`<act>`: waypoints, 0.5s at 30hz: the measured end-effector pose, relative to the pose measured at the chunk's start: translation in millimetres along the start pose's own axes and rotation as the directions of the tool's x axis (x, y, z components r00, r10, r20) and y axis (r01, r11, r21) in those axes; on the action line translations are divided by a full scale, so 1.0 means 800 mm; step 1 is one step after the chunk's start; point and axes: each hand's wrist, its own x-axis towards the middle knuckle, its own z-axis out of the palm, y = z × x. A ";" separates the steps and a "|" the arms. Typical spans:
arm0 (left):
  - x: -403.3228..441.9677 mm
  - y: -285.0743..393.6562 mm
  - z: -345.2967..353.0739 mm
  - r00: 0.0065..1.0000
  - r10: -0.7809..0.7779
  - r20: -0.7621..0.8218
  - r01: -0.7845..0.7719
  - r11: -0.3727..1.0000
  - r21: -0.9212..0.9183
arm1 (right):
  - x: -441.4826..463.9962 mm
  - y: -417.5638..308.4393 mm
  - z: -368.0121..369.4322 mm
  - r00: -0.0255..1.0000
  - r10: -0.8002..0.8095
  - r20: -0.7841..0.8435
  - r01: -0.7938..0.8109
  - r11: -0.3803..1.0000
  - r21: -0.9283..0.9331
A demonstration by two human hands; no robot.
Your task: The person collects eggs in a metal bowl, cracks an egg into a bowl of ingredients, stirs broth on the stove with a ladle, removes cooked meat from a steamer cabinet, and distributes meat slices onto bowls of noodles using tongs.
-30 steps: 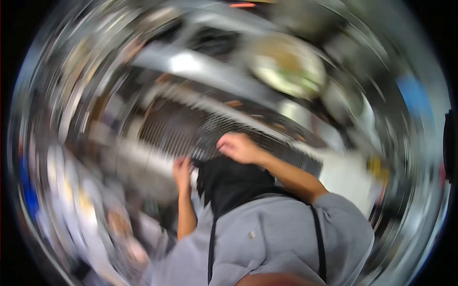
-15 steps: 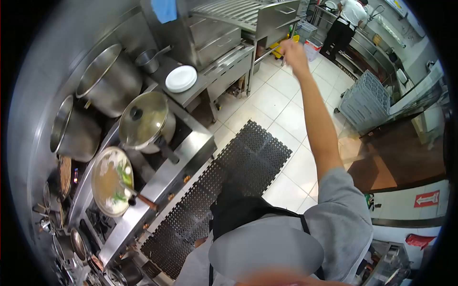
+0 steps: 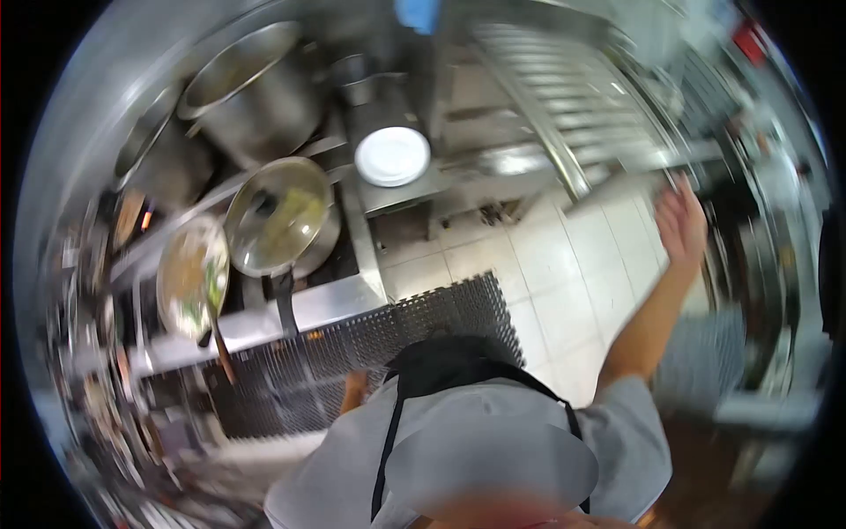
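Observation:
My right hand (image 3: 683,225) reaches out on the right, its fingers loosely extended near the front edge of a slatted steel unit (image 3: 582,97). Blur hides whether the fingertips touch that edge; no held object shows. Only a small bit of my left hand or wrist (image 3: 354,388) appears beside my body, above the black floor mat (image 3: 300,388), its fingers not distinguishable. On the stove to the left are a glass-lidded pot (image 3: 295,207) and a wide pan (image 3: 172,273) with pale and green food and a wooden-handled utensil (image 3: 220,348).
Two large steel pots (image 3: 264,106) stand behind the stove. White plates (image 3: 393,157) sit on the steel counter, near a small saucepan (image 3: 357,81). White floor tiles (image 3: 564,264) show between the mat and the unit. A grey ribbed crate (image 3: 702,357) stands at right.
The view has swung right, bringing the slatted unit closer to the centre. My right hand has shifted right, its fingers now less curled. The co-worker at the sink is out of view.

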 end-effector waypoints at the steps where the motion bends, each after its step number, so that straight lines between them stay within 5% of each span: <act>1: 0.001 0.019 0.005 0.976 -0.205 -0.071 0.181 0.949 -0.258 | 0.012 -0.004 -0.017 0.997 -0.030 0.077 0.033 0.999 -0.041; 2: -0.005 0.030 0.013 0.901 -0.424 -0.094 0.324 0.800 -0.505 | 0.011 -0.001 0.006 0.987 -0.087 -0.138 0.066 0.987 -0.149; 3: -0.025 0.060 -0.010 0.832 -0.550 0.073 0.420 0.537 -0.732 | 0.018 0.002 0.015 0.985 -0.089 -0.145 0.059 0.978 -0.200; 4: -0.023 0.077 0.001 0.591 -0.788 0.170 0.439 0.138 -0.888 | 0.038 0.002 -0.010 1.000 -0.012 0.008 0.013 0.989 -0.148; 6: -0.053 0.124 -0.028 0.458 -0.863 0.216 0.574 0.101 -0.813 | 0.049 0.009 0.047 0.989 0.024 0.143 0.006 0.979 -0.206; 10: -0.080 0.192 0.003 0.336 -0.837 0.432 0.577 -0.179 -0.797 | 0.158 0.023 0.063 0.953 0.048 0.299 -0.012 0.993 -0.121; 12: -0.092 0.227 0.034 0.263 -0.903 0.341 0.444 -0.200 -0.873 | 0.221 0.029 0.083 0.926 0.079 0.370 -0.034 0.991 -0.127; 15: -0.134 0.293 0.016 0.282 -0.783 0.555 0.269 -0.490 -0.829 | 0.321 0.050 0.114 0.890 0.141 0.433 -0.078 0.984 -0.159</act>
